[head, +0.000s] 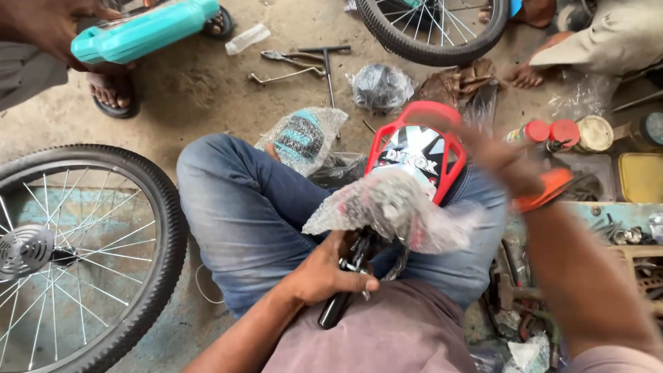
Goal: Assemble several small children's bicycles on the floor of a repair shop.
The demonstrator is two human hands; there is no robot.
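Dusty concrete floor [193, 97] littered with tools, bike wheel [76, 255] beside. Left hand [324, 273] wrapped around a black stem [336, 309]; right hand [504, 162] blurred, can't tell its grip.

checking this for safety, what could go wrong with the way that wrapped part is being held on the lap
The left hand alone grips the black stem under the bubble wrap; the right hand is blurred by the red plate, so the part could tip off the knees. Loose wrap might snag or hide small fittings. Pliers and a wheel lie close by, easy to knock or step on.
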